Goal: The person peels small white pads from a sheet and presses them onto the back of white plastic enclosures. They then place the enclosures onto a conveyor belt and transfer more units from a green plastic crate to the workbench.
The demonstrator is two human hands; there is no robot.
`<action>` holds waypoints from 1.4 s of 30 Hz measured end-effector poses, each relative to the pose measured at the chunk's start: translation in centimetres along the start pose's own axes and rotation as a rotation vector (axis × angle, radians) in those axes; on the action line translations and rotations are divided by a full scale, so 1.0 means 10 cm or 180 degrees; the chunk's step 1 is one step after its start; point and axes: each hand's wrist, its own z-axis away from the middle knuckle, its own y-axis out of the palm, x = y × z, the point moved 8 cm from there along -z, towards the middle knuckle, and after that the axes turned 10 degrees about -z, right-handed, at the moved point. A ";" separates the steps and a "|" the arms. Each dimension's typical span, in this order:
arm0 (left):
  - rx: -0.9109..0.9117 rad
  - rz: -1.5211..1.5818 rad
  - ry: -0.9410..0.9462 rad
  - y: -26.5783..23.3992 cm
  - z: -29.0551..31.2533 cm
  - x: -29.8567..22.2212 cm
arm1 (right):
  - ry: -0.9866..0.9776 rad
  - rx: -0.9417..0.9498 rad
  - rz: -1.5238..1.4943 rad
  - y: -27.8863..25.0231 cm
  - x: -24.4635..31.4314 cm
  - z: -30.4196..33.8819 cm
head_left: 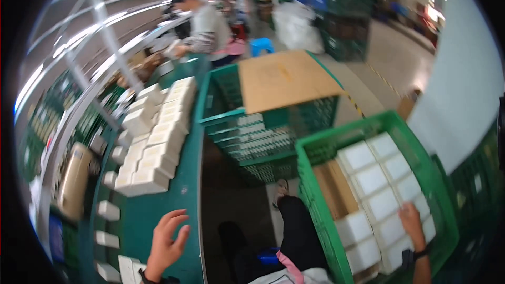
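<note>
My left hand [167,243] hovers over the near right part of the green-topped bench [181,200], its fingers spread and nothing in them. On my right, a green plastic crate [310,189] holds several white boxes [382,206] packed in rows. My right hand [412,225] reaches into this crate with fingers bent and closed on a white box [421,205] near the crate's right side. The exact grip is blurred. A brown cardboard surface [335,188] shows along the crate's left part, beside the boxes.
Stacked white boxes [155,150] line the bench, with single small boxes [108,210] along its left edge. Beyond my leg stands a teal crate [221,121] partly covered by a cardboard sheet [289,81]. A co-worker [208,29] works farther along the bench, near a blue stool [261,46].
</note>
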 end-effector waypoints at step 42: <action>0.4698 0.0490 0.2168 4.44 -0.50 -2.98 | 0.2514 0.1966 -0.4049 0.78 0.62 2.06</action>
